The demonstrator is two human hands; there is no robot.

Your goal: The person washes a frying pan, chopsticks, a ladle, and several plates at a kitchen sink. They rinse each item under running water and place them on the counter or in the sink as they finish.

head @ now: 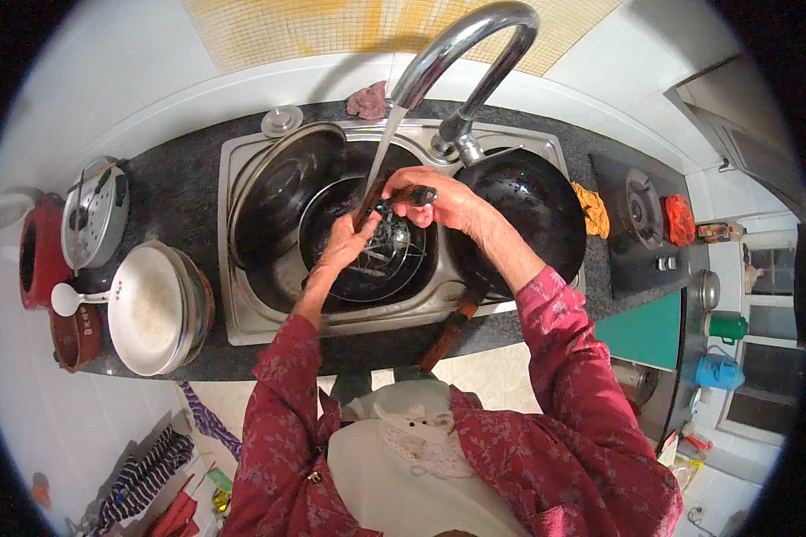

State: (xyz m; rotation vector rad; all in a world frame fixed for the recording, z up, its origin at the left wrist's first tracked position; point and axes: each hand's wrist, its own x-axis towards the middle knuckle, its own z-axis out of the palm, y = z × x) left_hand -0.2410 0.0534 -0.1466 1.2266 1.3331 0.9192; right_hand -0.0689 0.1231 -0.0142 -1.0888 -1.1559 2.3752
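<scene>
Over the left sink basin (279, 295), my hands meet under a running stream of water (384, 144). My right hand (436, 198) grips a dark brown utensil handle (418, 195) with a hole at its end. My left hand (346, 243) grips a second brown piece (369, 205); whether both belong to one utensil I cannot tell. Below them, a round black pan (322, 268) holds water and several thin, shiny pieces too blurred to name. A large dark round pan or lid (285, 194) leans in the basin's left side.
A chrome faucet (473, 43) arches overhead. A black wok (524, 215) covers the right basin, its wooden handle (446, 335) jutting over the front edge. Stacked plates (149, 309) stand left. An orange cloth (591, 209) lies beside the gas stove (641, 208).
</scene>
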